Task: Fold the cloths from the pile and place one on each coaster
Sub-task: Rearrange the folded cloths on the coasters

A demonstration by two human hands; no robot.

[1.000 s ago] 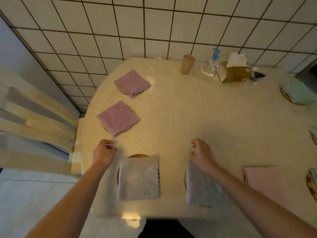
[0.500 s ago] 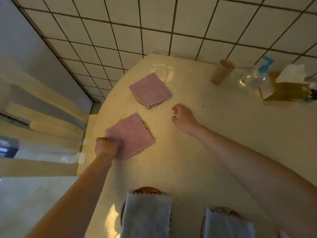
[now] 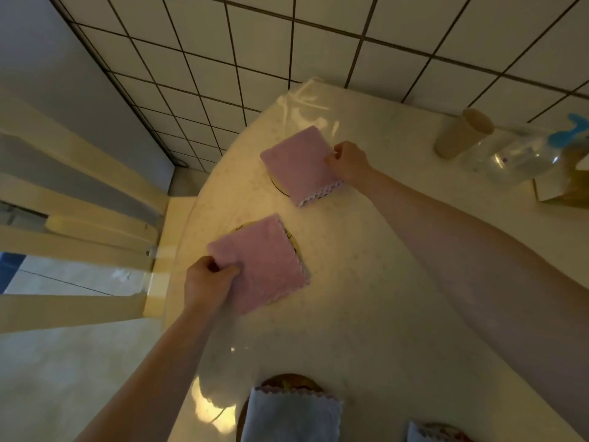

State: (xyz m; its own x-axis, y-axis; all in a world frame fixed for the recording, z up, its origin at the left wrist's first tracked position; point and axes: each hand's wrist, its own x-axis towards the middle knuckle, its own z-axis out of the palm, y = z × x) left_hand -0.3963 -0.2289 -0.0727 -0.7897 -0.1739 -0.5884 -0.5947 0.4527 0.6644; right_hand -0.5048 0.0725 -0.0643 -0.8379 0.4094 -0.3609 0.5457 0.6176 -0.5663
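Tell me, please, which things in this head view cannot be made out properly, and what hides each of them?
- Coasters under the two folded pink cloths: mostly covered, only slivers of rim show.
- Left hand and right hand fingertips: curled into the cloth edges.
- Folded white cloth and a second one: cut off by the bottom edge.
- Clear bottle with blue pump: blurred, partly past the right edge.

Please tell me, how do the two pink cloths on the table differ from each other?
The far pink cloth lies nearer the wall; the near pink cloth lies nearer the person. The right hand grips the far cloth's right edge, while the left hand grips the near cloth's left corner. The far cloth's scalloped edge faces the person; the near cloth's faces right. Both are folded squares, each on a round coaster.
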